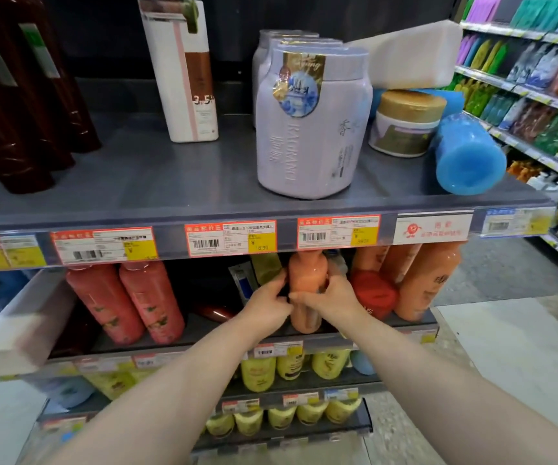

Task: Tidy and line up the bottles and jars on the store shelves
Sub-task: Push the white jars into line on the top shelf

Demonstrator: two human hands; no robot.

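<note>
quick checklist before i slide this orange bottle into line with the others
1. Left grip and right grip hold the orange bottle: ok.
2. Bottle upright: ok.
3. Label facing front: cannot tell, the grips cover it.
4. Gap on its left: not ok, a dark red item lies there.
5. Red jar beside the right grip: not ok, looks tipped.
6. Blue bottle on the top shelf: not ok, on its side at the edge.
</note>
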